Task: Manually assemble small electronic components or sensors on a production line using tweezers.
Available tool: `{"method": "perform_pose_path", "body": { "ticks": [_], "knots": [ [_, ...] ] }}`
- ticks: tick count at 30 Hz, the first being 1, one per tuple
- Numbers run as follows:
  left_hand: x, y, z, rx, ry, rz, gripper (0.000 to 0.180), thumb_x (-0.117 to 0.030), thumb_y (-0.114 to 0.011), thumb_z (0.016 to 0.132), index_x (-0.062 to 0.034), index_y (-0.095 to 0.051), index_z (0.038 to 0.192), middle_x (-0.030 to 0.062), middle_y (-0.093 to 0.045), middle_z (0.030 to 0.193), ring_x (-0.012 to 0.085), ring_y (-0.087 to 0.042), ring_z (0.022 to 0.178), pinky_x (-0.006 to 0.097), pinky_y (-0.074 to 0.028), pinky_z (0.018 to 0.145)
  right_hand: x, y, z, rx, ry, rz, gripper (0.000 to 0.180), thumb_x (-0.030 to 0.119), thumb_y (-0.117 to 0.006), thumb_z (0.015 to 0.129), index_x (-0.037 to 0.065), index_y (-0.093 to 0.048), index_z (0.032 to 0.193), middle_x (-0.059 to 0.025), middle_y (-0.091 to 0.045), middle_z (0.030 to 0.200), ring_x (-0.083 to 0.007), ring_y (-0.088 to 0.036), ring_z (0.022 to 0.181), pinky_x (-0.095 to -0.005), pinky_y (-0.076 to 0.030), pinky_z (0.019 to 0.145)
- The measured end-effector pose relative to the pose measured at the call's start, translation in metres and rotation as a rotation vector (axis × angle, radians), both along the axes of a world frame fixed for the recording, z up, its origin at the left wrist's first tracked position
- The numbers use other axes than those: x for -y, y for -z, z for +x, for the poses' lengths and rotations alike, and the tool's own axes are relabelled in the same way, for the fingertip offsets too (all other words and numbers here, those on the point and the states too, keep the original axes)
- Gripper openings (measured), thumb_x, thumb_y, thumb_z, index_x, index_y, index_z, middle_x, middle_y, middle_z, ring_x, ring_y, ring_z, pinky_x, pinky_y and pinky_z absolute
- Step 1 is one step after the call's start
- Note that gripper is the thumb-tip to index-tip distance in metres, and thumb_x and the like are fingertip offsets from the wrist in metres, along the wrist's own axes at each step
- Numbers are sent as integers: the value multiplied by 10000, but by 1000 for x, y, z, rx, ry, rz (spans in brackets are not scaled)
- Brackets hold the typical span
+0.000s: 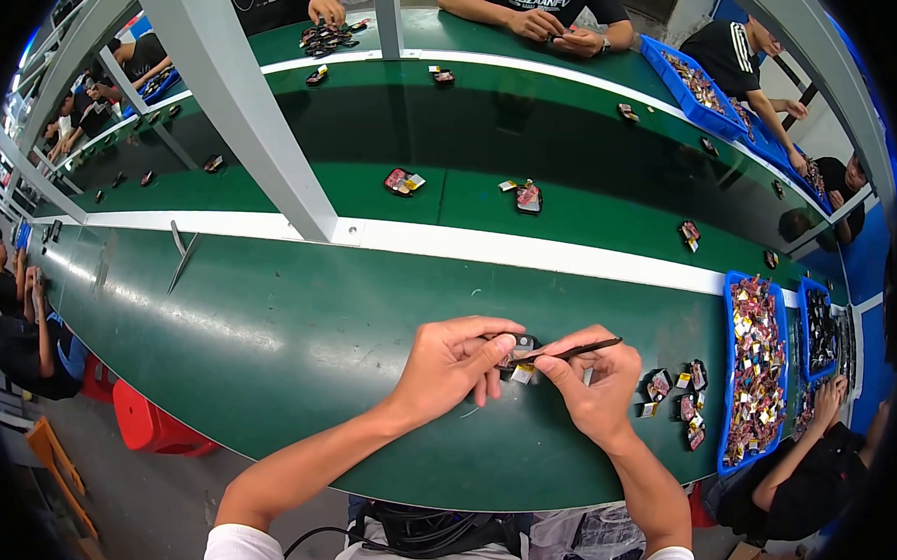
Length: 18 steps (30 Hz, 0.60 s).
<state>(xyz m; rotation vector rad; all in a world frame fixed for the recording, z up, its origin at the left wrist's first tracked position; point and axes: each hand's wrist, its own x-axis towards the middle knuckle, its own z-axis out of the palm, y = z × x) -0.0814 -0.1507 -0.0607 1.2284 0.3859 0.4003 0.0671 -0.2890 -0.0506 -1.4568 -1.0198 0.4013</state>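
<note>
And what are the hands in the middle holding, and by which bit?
The left hand holds a small dark part by its left side; the right hand holds a slim black tool around its middle.

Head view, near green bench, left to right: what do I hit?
Slim grey metal tool, bare left hand, bare right hand, loose small black-cased parts with yellow-white tabs, large blue plastic tray of parts, smaller blue plastic tray.

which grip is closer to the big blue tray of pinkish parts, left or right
Right. The right grip is left of the blue tray, with some loose parts between them; the left grip is farther left of it.
</note>
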Motion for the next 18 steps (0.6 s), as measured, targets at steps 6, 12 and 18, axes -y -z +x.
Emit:
{"method": "perform_pose_path", "body": {
  "ticks": [6, 12, 18],
  "knots": [
    [0, 0, 0, -17, -36, 16, 250, -111, -613, 1005, 70, -658, 1170, 82, -671, 719, 111, -623, 546, 237, -455, 430, 2, -2, -1, 19, 3, -16, 109, -26, -789, 812, -25, -700, 875, -29, -672, 705, 10, -433, 481, -180, -277, 448],
    [0, 0, 0, -33, -45, 22, 247, -119, -610, 1006, 77, -663, 1146, 81, -674, 708, 109, -619, 527, 234, -454, 422, 2, -1, -2, 19, -6, -29, 116, -27, -787, 814, -28, -699, 890, -39, -690, 731, 9, -444, 482, -178, -289, 448],
    [-3, -4, 0, -39, -108, -3, 236, -105, -594, 1009, 82, -663, 1135, 84, -671, 708, 112, -621, 524, 230, -459, 422, 0, 0, -3, 74, 45, 100, 142, -24, -798, 796, -10, -702, 899, -66, -738, 766, 2, -436, 449, -177, -318, 436]
  ]
}}
